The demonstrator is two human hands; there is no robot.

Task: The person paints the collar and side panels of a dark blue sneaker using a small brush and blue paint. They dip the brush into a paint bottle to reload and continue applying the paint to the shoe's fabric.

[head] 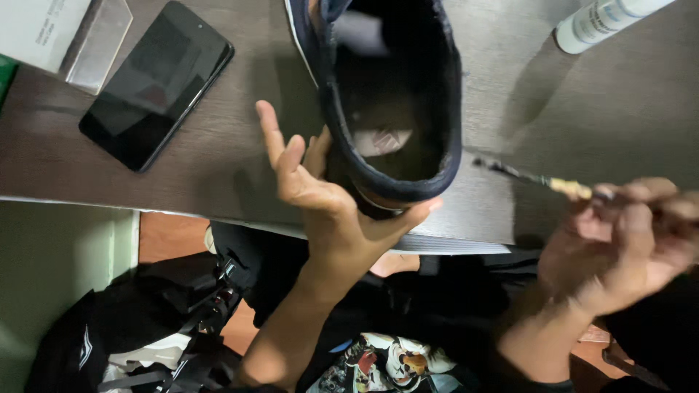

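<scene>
Shoe: dark navy sneaker (389, 94) standing on the dark wooden desk (218, 153), its opening facing the camera and its heel at the near desk edge.
Left hand: left hand (331, 200) cups the sneaker's heel from below, thumb on the right side of the heel, fingers (271, 135) spread up along the left side; grip grasping the sneaker.
Right hand: right hand (626, 236) is blurred, right of the sneaker and apart from it; grip clenched on a thin brush (535, 177), whose dark tip points toward the sneaker.
Desk, left: black smartphone (156, 84) lying screen up, beside a white box (44, 29).
Desk, top right: white tube (601, 22) lying on its side.
Below desk: black bag (138, 327) on the floor.
</scene>
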